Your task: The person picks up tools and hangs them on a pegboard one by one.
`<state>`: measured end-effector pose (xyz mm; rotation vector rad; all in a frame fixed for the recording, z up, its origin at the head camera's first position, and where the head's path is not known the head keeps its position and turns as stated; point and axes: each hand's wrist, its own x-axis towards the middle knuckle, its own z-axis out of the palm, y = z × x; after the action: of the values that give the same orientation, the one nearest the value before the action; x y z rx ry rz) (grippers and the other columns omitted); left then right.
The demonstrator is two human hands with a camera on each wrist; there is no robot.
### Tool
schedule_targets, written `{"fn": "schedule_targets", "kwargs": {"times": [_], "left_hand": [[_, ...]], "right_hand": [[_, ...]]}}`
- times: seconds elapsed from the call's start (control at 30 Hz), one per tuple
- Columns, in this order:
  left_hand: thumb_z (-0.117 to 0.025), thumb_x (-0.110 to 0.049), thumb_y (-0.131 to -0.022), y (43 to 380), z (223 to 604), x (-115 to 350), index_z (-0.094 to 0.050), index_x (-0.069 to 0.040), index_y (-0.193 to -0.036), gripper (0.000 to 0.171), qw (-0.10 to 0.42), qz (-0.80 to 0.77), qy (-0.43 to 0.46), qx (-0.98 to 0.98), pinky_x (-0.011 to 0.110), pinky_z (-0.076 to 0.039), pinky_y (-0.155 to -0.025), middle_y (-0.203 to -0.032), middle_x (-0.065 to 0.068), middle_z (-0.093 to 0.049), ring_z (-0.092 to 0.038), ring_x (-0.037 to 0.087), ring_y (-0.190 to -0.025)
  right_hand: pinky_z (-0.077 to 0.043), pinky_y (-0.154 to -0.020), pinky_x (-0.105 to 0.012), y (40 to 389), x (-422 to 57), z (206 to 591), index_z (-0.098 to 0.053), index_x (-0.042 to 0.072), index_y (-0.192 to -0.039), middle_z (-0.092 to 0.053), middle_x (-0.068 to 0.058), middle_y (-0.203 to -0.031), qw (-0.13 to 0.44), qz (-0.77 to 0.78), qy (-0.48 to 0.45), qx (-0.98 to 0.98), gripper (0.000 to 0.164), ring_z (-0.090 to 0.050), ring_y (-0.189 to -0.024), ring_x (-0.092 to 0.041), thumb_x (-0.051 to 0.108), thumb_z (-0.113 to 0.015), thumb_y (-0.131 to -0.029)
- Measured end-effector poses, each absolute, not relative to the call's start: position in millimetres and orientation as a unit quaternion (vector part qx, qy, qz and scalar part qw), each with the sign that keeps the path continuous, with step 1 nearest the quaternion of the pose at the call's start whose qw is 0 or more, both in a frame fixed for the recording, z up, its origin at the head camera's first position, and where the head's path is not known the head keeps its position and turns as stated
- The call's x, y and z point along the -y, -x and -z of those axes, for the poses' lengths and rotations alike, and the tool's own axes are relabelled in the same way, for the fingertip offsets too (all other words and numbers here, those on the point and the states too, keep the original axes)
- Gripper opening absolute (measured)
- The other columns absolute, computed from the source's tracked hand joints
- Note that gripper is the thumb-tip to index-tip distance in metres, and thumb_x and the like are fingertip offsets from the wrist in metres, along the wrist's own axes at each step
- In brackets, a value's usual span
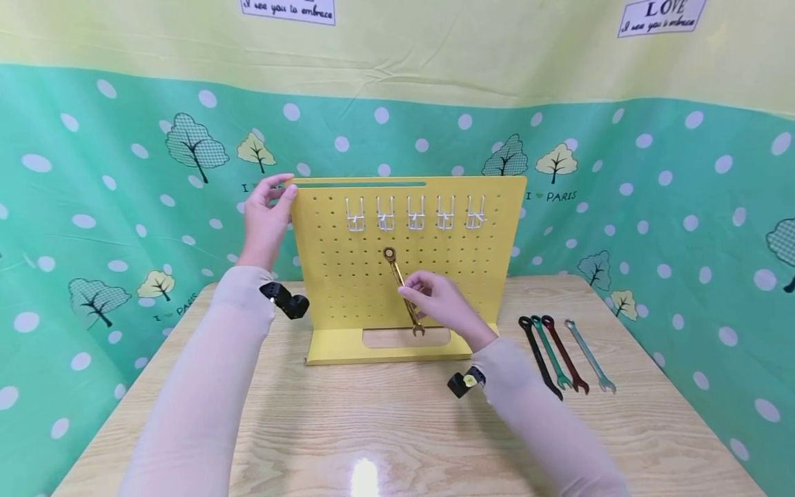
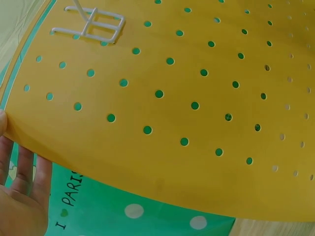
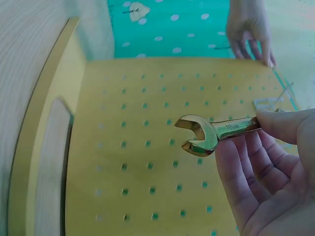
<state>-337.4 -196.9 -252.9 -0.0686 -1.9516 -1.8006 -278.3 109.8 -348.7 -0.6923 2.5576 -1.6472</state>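
Note:
My left hand (image 1: 266, 217) grips the upper left corner of a yellow pegboard (image 1: 335, 290), thumb in front and fingers behind its edge. In front of the board, my right hand (image 1: 437, 300) pinches a gold combination wrench (image 1: 397, 273) by its shaft. The wrench slants, its ring end up and its open-jawed end down. In the right wrist view the wrench's open end (image 3: 199, 135) points away from the palm, between thumb and fingers. Several white wire hooks (image 1: 415, 215) hang in a row along the board's upper part, above the wrench.
On the wooden table (image 1: 373, 407), right of the board, lie a black wrench (image 1: 539, 355), a green wrench (image 1: 551, 352), a dark red wrench (image 1: 565, 353) and a silvery wrench (image 1: 590, 355). A green dotted curtain (image 1: 422, 145) hangs behind. The board's base (image 1: 335, 351) has a cutout.

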Motion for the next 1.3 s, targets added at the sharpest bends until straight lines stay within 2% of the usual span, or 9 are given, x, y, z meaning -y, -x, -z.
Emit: {"fn": "schedule_targets", "kwargs": {"times": [0.2,0.37,0.7,1.3], "left_hand": [[-0.062,-0.031,-0.099,337.0,252.9,197.2,-0.061,-0.020,-0.135,0.037,0.239,0.661,0.029,0.711,0.032,-0.056,-0.091,-0.122,0.004,-0.057,-0.061,0.021,-0.106],[-0.062,-0.032,-0.099,336.4,252.4,197.1,-0.062,-0.021,-0.134,0.036,0.236,0.661,0.027,0.712,0.033,-0.056,-0.091,-0.123,0.004,-0.056,-0.061,0.020,-0.106],[-0.062,-0.033,-0.100,334.0,250.4,196.7,-0.063,-0.025,-0.132,0.033,0.237,0.654,0.019,0.718,0.034,-0.055,-0.093,-0.124,0.003,-0.056,-0.061,0.020,-0.107],[-0.061,-0.033,-0.099,334.8,251.3,196.6,-0.063,-0.024,-0.132,0.034,0.234,0.657,0.020,0.717,0.033,-0.056,-0.092,-0.125,0.004,-0.056,-0.061,0.021,-0.108]], "right_hand": [[-0.062,-0.072,-0.041,279.8,-91.7,339.0,-0.065,0.008,-0.106,-0.063,-0.010,-0.097,0.012,0.563,0.237,-0.792,0.022,-0.062,-0.085,-0.025,0.029,-0.066,-0.099],[-0.062,-0.072,-0.037,281.2,-80.5,330.1,-0.065,0.009,-0.107,-0.063,-0.009,-0.096,0.010,0.580,0.239,-0.779,0.024,-0.062,-0.087,-0.024,0.031,-0.066,-0.099],[-0.062,-0.074,-0.037,286.7,-59.1,312.7,-0.066,0.010,-0.108,-0.064,-0.009,-0.099,0.016,0.594,0.242,-0.767,0.024,-0.061,-0.090,-0.023,0.032,-0.067,-0.098],[-0.061,-0.074,-0.036,297.6,-49.3,317.0,-0.066,0.009,-0.108,-0.062,-0.008,-0.096,0.033,0.612,0.224,-0.758,0.023,-0.060,-0.087,-0.020,0.030,-0.067,-0.098]]}}
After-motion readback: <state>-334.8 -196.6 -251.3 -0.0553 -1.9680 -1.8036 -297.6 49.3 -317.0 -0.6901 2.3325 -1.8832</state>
